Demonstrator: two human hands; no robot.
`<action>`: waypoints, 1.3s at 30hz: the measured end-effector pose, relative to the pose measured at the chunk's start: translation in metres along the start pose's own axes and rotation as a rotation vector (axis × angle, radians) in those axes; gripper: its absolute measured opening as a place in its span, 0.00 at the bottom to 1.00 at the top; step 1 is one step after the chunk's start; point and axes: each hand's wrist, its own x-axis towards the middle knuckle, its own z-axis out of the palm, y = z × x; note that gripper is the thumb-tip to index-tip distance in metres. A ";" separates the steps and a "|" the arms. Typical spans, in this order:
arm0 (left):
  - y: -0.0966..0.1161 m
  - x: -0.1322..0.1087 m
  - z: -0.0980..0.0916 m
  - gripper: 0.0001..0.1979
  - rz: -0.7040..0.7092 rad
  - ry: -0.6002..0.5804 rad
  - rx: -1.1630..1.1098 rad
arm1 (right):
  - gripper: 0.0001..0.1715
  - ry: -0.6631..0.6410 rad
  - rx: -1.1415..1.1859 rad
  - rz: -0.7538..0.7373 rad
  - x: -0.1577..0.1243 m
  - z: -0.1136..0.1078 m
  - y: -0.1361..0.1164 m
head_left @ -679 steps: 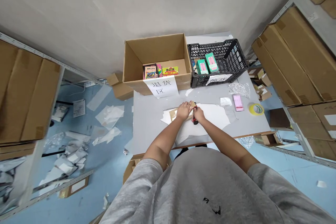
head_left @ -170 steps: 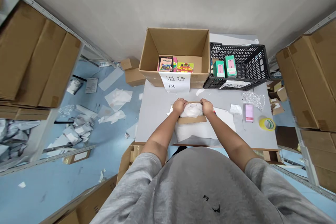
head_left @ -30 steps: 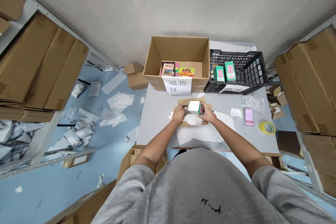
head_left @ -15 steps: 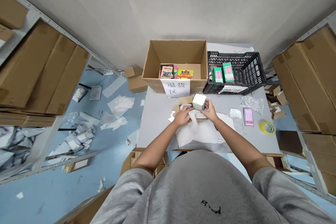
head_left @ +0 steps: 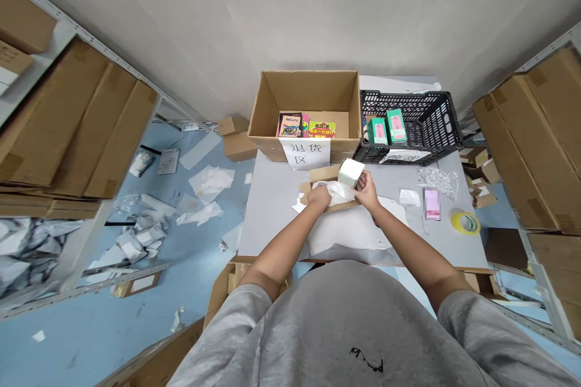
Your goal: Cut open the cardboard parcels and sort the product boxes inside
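While you stand at a grey table (head_left: 267,217), a pale wall (head_left: 290,6) rises beyond it, and stacked brown cartons (head_left: 77,121) crowd both sides of the view. The blue floor (head_left: 77,344) to your left is strewn with white paper (head_left: 211,181) and crumpled grey mailers (head_left: 27,254). At the table's far edge sits an open cardboard box (head_left: 308,97) holding colourful packages (head_left: 290,125), with a paper sign (head_left: 298,153) on its near face. To its right is a black plastic crate (head_left: 408,115) containing green boxes (head_left: 385,128). Farther right on the table lie bubble wrap (head_left: 436,182), a white label (head_left: 409,197), a blurred pink card (head_left: 432,204) and a yellow tape roll (head_left: 465,224). Your right hand (head_left: 367,189) grips a small white-and-green box (head_left: 351,172) by its side, with the fingers closed narrowly around it, just above an open cardboard mailer (head_left: 327,176). Your left hand (head_left: 319,196) lies on white wrapping (head_left: 336,191) in that mailer; you cannot tell whether it grips. A white foam sheet (head_left: 345,230) lies nearer you.
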 end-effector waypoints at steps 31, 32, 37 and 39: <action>0.020 -0.038 -0.017 0.44 0.377 0.549 -0.682 | 0.43 0.053 0.262 0.004 0.018 0.027 -0.068; 0.019 -0.039 -0.016 0.44 0.415 0.541 -0.682 | 0.44 0.078 0.256 0.014 0.018 0.030 -0.067; 0.012 -0.034 -0.020 0.37 0.608 0.322 -0.955 | 0.39 0.129 0.319 0.092 0.018 0.029 -0.062; 0.012 -0.032 -0.021 0.40 0.647 0.210 -1.091 | 0.39 0.118 0.310 0.090 0.018 0.027 -0.062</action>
